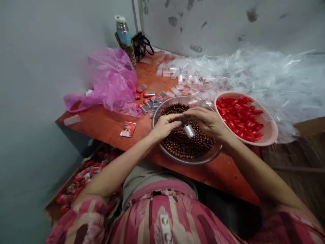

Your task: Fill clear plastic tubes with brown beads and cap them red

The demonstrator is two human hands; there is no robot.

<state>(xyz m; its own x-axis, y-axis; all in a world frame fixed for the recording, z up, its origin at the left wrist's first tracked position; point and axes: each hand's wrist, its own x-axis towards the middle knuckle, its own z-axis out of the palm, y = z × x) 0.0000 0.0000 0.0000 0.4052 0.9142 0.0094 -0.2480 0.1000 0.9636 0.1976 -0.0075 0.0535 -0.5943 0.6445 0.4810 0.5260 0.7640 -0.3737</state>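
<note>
Hands come together over the metal bowl [190, 162], the left hand [165, 128] and right hand [207, 122] meeting at the fingertips around the upper end of a small clear box [190, 131]. It sits tilted between them, above the brown beads [182, 150] that fill the bowl; which fingers bear its weight, and whether anything is pinched with it, I cannot tell. By its look, the box should be very light, thin-walled and rather stiff, its smooth plastic slippery and perhaps prone to crack under a hard squeeze. A gentle pinch on its two side walls would seem best, leaving the end free. The beads look hard and round, likely to roll off loose fingers. Right of the bowl, a pale basket [272, 137] holds glossy red pieces [238, 118], and beyond the bowl more clear boxes [181, 79] lie scattered on the orange worktop [106, 130]. Filled boxes [149, 95] lie just past the bowl's left rim, near a pink bag [114, 81].
</note>
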